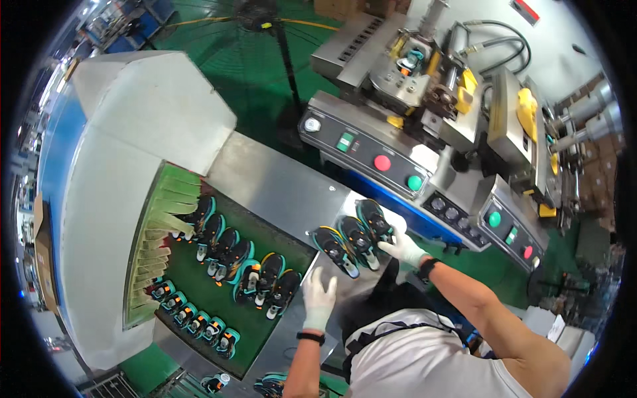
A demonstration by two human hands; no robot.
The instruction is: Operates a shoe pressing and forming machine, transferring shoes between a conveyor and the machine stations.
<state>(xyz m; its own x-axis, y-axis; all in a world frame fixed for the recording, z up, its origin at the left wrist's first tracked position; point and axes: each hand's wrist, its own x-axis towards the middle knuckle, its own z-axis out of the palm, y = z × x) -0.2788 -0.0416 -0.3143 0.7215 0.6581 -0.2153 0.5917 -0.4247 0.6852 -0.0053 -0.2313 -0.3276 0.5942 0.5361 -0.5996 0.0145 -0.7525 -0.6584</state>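
At left, green strips (156,229) hang at the edge of a belt (204,292) bearing two rows of shoes (271,273); right of these, the gloved left hand (319,302) is open, fingers spread apart; farther right, three shoes (357,239) lie side by side on a metal table (265,179), the gloved right hand (403,249) by the rightmost, whether gripping I cannot tell; far right, a press (405,83)

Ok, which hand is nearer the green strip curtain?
Left. The left hand is by the edge of the belt, across from the green strip curtain; the right hand is farther away, beside three shoes.
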